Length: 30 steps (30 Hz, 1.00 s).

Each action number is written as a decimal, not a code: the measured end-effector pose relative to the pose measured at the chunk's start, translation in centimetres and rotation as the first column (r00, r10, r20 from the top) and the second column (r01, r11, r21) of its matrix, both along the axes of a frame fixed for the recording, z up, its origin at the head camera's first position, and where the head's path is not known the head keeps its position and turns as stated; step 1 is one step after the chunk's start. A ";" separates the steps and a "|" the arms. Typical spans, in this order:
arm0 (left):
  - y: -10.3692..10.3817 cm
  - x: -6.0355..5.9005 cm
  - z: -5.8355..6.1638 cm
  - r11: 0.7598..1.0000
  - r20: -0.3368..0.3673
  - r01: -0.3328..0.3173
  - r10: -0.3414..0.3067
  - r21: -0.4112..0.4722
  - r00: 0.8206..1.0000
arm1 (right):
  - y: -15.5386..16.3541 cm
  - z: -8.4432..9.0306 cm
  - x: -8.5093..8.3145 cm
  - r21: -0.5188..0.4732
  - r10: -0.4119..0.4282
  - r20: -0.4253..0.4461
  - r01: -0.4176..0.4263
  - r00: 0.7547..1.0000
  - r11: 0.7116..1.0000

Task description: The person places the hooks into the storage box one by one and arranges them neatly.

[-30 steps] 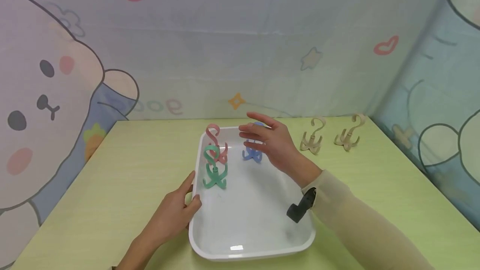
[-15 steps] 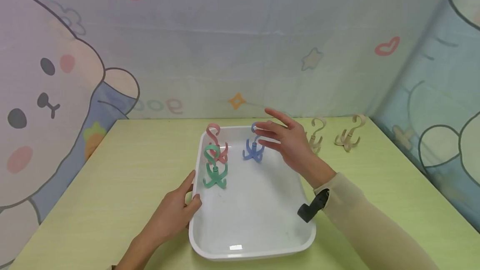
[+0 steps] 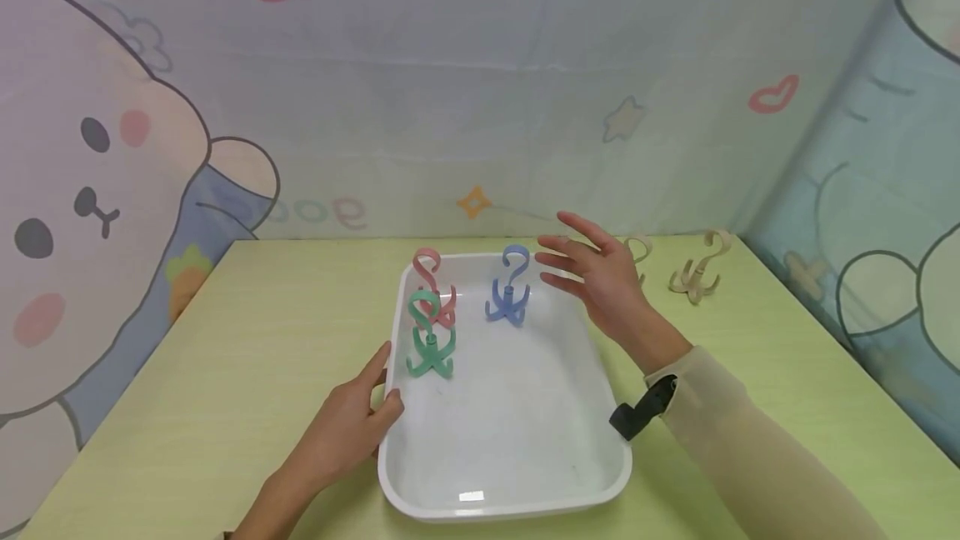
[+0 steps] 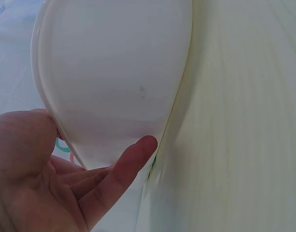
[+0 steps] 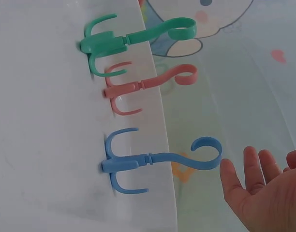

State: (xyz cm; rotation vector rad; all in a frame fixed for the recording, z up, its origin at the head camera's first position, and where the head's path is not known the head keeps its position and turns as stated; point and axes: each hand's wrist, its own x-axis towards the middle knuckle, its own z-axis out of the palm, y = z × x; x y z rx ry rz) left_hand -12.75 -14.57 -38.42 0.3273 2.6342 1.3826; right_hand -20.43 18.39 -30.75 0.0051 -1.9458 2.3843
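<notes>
My left hand (image 3: 341, 432) holds the left side of the white tray (image 3: 506, 511), its thumb over the rim and its fingers (image 4: 114, 188) along the outer wall. In the tray stand three four-pronged swivel hooks, each upright on its splayed prongs: a green hook (image 3: 431, 350), a pink hook (image 3: 446, 307) behind it and a blue hook (image 3: 508, 302) to the right. My right hand (image 3: 600, 277) hovers over the tray's far right corner, fingers spread and holding nothing. In the right wrist view its fingertips are near the curl of the blue hook (image 5: 124, 163).
Two beige hooks stand on the pale yellow-green table (image 3: 300, 315), right of the tray: one beige hook (image 3: 696, 277) in full view, the other beige hook (image 3: 639, 247) partly behind my right hand. A cartoon-printed cloth (image 3: 420, 107) hangs along the back and sides.
My right hand has moved right, away from the blue hook, which now shows whole in the head view. It now covers part of the nearer beige hook. The left hand and tray have not moved.
</notes>
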 end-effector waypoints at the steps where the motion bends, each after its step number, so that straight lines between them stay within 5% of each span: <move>1: 0.0 0.0 0.0 1.000 0.001 0.000 0.000 0.001 1.000 | 0.1 0.1 0.0 0.002 -0.004 0.001 0.004 1.000 1.000; 30: 0.0 0.1 0.1 1.000 0.000 0.004 -0.004 0.007 1.000 | 4.8 -0.6 0.6 -0.104 -0.066 -0.015 0.064 0.998 0.993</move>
